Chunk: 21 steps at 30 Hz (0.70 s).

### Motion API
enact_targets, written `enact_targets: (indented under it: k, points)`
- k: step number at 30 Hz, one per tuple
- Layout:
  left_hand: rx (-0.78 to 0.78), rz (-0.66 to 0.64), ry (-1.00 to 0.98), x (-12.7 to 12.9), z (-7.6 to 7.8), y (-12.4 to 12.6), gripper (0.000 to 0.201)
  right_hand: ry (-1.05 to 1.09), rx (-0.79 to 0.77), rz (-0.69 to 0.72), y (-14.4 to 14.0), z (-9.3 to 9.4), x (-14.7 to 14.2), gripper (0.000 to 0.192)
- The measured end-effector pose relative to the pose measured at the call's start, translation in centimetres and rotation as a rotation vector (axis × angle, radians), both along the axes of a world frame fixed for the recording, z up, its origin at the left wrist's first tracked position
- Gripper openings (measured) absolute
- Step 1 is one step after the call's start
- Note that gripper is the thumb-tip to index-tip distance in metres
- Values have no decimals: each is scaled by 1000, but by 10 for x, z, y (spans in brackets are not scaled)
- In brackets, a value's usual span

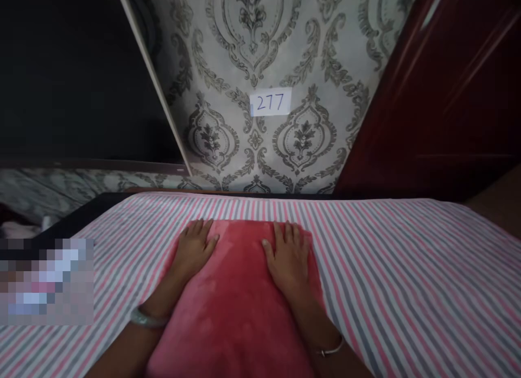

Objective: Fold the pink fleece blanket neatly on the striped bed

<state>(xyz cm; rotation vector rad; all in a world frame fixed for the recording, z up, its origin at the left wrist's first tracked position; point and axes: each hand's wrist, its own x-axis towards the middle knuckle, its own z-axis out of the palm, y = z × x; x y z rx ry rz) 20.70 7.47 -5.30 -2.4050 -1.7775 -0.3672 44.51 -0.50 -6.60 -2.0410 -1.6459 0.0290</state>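
A red plush cloth (236, 296) lies folded on a bed with a pink, grey and white striped sheet (407, 280). My left hand (194, 248) rests flat on the cloth's far left corner, fingers together and pointing away from me. My right hand (288, 258) lies flat on the far right part of the cloth, fingers spread a little. Neither hand grips anything. A pale green bangle (147, 318) is on my left wrist and a thin metal bangle (330, 350) on my right.
A wall with grey damask wallpaper (252, 150) stands behind the bed, bearing a white label reading 277 (270, 102). A dark screen or panel (77, 74) fills the upper left. A dark red cabinet (448, 96) stands at right. A blurred patch covers the left edge.
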Motion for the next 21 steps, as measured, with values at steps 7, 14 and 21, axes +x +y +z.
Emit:
enact_targets:
  k: [7,14,21]
  points:
    - [-24,26,-43,5,4,-12,52,-65,21,21,-6,2,3,60]
    - [-139,18,-77,4,17,-22,55,-98,11,14,-11,8,-4,55]
    - [-234,-95,-104,-42,37,-38,59,129,-7,33,-48,5,26,67]
